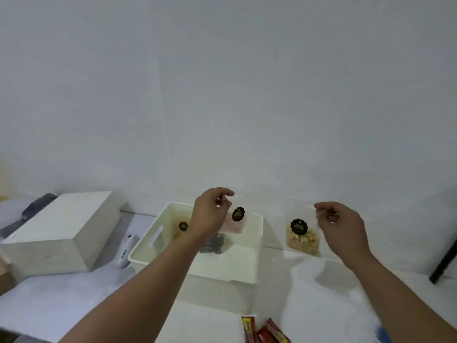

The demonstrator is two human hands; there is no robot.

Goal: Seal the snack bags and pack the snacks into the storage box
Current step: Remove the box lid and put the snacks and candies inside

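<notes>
A cream storage box stands open at the table's middle. Inside it lie a yellow-snack bag with a black label and a dark snack bag. My left hand hovers over the box and pinches the top of a clear bag of pink snacks, which hangs above the box's far side. To the right of the box, my right hand pinches the top edge of a clear bag of pale crunchy snacks, which stands upright with its bottom at the table.
A white wooden box sits at the left, with a white handheld sealer between it and the storage box. Red wrapped snack bars lie at the near edge. A black rod leans at the far right.
</notes>
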